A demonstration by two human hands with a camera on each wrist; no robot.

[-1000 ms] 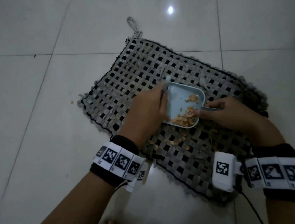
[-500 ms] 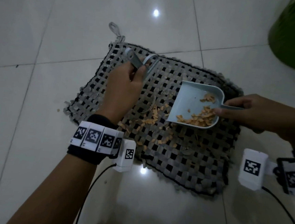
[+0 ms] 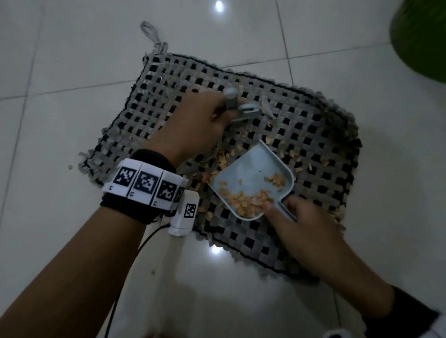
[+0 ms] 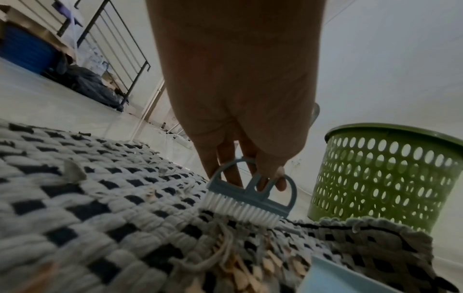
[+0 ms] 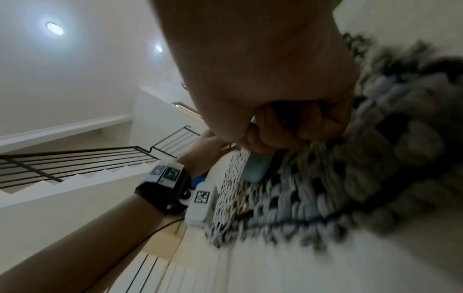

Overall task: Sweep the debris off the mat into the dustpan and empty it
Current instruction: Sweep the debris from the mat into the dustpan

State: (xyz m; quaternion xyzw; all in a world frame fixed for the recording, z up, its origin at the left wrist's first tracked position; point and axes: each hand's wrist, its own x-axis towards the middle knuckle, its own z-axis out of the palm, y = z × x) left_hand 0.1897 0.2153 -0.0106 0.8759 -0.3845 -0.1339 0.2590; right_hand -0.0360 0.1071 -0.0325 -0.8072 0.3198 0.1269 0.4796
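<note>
A grey-and-black woven mat (image 3: 152,103) lies on the white tiled floor. Orange debris (image 3: 224,159) is scattered over its middle. My left hand (image 3: 207,119) grips a small blue brush (image 3: 244,108) by its handle. In the left wrist view the brush (image 4: 250,202) has its white bristles down on the mat (image 4: 75,218). My right hand (image 3: 300,224) holds the handle of a pale blue dustpan (image 3: 254,171), which rests on the mat with a heap of debris (image 3: 248,200) at its handle end. The right wrist view shows the right hand (image 5: 288,126) curled round the dustpan handle.
A green perforated bin (image 3: 440,39) stands on the floor beyond the mat's far right corner, and the same bin (image 4: 391,178) appears in the left wrist view. A few crumbs (image 3: 70,166) lie on the tiles left of the mat.
The dustpan has swung round and come nearer me on the mat, its mouth now facing the brush. My left hand has carried the brush from the pan to the far middle of the mat.
</note>
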